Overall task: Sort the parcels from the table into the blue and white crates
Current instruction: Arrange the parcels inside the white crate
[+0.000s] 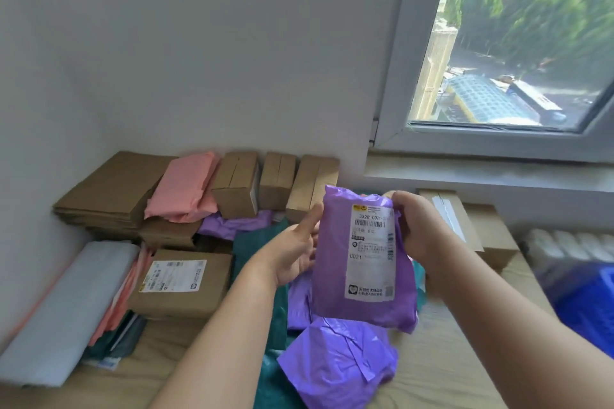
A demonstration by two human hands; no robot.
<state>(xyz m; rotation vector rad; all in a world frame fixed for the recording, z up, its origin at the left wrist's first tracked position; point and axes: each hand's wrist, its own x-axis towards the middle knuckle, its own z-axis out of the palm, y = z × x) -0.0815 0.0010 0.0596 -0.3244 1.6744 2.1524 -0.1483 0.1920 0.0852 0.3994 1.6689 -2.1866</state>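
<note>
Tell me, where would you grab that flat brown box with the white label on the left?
Likely its near long edge, coming from the front. The brown box lies flat, label up; its front face stands free over the table, while pink bags crowd its left and a green bag its right. Thumb on top, fingers under that edge.

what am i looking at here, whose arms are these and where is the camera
There is no machine here. A person wears one camera on the head, looking forward and down, so the two bare arms are their own. Both hands hold a purple parcel with its white label facing the camera: the left hand at its left edge, the right hand round its top right corner. Below, on the wooden table, lie another purple bag, green bags, brown cardboard boxes and a pink bag. A blue crate shows at the right edge.
</note>
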